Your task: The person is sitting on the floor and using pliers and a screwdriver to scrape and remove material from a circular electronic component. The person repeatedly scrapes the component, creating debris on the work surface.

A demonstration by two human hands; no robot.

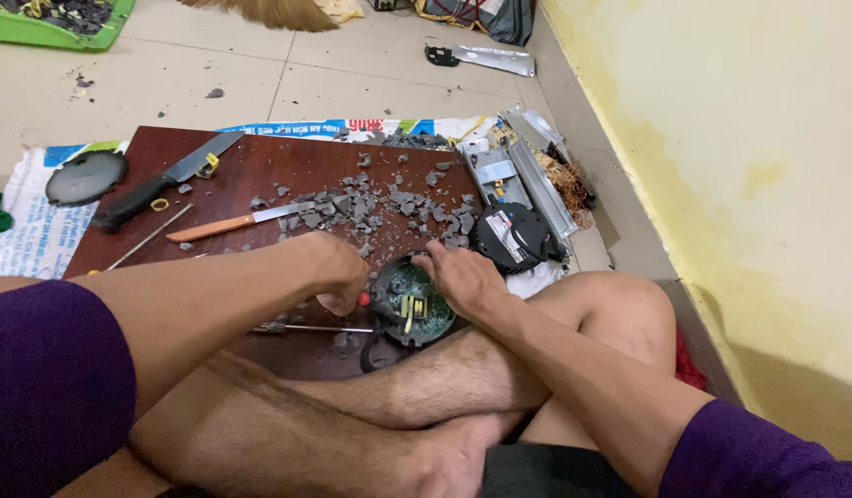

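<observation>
Head view: we look down at a person seated on the floor with crossed bare legs, a dark brown board (260, 175) lying in front as their counter.
Round device: a black round housing (409, 309) with a green circuit board face up sits at the near edge of the board, just beyond the shin. Being round, it shows no long axis; its open side faces up toward us.
Left hand: our view shows the left hand (338, 272) closed around a red-handled tool (362, 299), its tip at the left rim of the housing. The tool's long axis we cannot tell.
Right hand: the right hand (463, 277) rests on the far right rim of the housing, fingers curled down and pressed against it.
Metal rod: a thin rod (310, 328) lies left to right, just left of the housing.
Beyond: grey broken fragments (380, 207) are scattered mid-board; an orange-handled knife (237, 221) and a black-handled cleaver (163, 184) lie far left, blades pointing right and far.
Right: a second black round part (513, 235) sits just beside the right hand.
</observation>
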